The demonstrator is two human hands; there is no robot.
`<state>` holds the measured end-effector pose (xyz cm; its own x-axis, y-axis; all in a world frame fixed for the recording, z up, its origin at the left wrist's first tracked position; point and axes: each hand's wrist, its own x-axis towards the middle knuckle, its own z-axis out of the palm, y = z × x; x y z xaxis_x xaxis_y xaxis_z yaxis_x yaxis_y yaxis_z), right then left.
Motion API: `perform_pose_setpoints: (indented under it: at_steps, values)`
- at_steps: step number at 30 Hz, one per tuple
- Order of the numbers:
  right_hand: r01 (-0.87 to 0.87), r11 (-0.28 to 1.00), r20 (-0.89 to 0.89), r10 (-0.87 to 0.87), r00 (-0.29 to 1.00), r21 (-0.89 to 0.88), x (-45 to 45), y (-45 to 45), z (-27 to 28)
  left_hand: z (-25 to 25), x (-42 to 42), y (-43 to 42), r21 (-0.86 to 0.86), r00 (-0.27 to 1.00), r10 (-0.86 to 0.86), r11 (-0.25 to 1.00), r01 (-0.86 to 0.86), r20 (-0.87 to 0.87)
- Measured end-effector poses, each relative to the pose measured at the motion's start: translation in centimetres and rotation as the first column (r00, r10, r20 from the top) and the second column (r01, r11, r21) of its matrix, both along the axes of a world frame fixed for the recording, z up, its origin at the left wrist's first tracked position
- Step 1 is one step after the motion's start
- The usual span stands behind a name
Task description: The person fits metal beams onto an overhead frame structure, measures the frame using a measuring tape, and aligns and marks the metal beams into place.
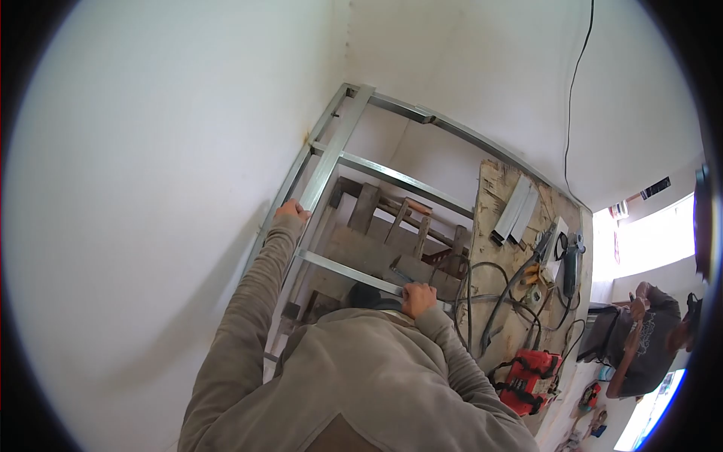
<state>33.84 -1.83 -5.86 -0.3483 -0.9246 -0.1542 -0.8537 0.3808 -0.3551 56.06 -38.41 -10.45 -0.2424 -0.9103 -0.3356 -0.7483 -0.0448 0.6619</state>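
A metal frame (407,181) of shiny square tubing, with several crossbars, spans the space in front of me beside the white wall. A long flat-faced metal tube (331,162) lies lengthwise over its crossbars near the left side. My left hand (292,211) is closed around the near part of this tube; its fingertips are partly hidden. Lower and to the right, my right hand (419,299) is wrapped over the nearest crossbar (350,271), close to the wooden board (493,188).
On the board lie short metal channel pieces (516,211), an angle grinder (572,264), black cables (501,275) and a red tool case (529,382). Wooden pieces (365,207) show below the frame. Another person (644,339) is at the right. A cable (570,98) hangs along the wall.
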Motion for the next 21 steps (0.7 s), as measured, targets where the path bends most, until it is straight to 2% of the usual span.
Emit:
perform_pose_setpoints:
  at_steps: [2,5,8,11,14,15,17,20,21]
  values:
    - [-0.053,0.998,-0.1,0.05,0.994,-0.029,0.5,0.1,1.1,-0.8,-0.1,-0.2,-0.011,1.0,0.008,1.0,-0.009,-0.009]
    - [0.078,0.98,0.134,-0.103,0.986,0.18,0.6,-1.0,1.6,-0.9,0.0,-0.3,-0.004,1.0,0.001,1.0,-0.001,0.006]
    - [0.153,0.957,0.144,-0.192,0.971,0.247,0.8,-1.4,1.7,0.6,-0.1,0.1,0.058,1.0,0.02,0.998,-0.021,0.017]
    - [0.205,0.946,0.152,-0.248,0.957,0.252,1.0,-1.7,2.8,0.4,-0.1,0.1,0.023,1.0,0.013,1.0,-0.013,0.021]
    - [0.209,0.945,0.158,-0.253,0.954,0.252,0.9,-1.8,2.7,-0.9,0.1,-0.1,-0.101,0.999,-0.04,0.994,0.037,-0.032]
    - [0.187,0.952,0.168,-0.231,0.958,0.242,0.8,-1.5,1.7,-1.3,0.3,-0.2,-0.059,1.0,-0.015,0.998,0.014,-0.011]
    - [0.146,0.965,0.184,-0.188,0.965,0.219,0.7,-0.9,-0.6,0.2,0.0,0.2,0.022,0.999,0.03,0.999,-0.03,0.032]
    - [0.178,0.962,0.209,-0.221,0.953,0.205,0.5,-0.9,-1.1,2.2,0.2,1.8,-0.086,1.0,0.004,0.996,-0.006,-0.024]
    - [0.182,0.959,0.23,-0.231,0.945,0.215,0.4,-0.9,-1.0,3.0,0.2,2.6,-0.14,1.0,-0.009,0.99,0.012,0.018]
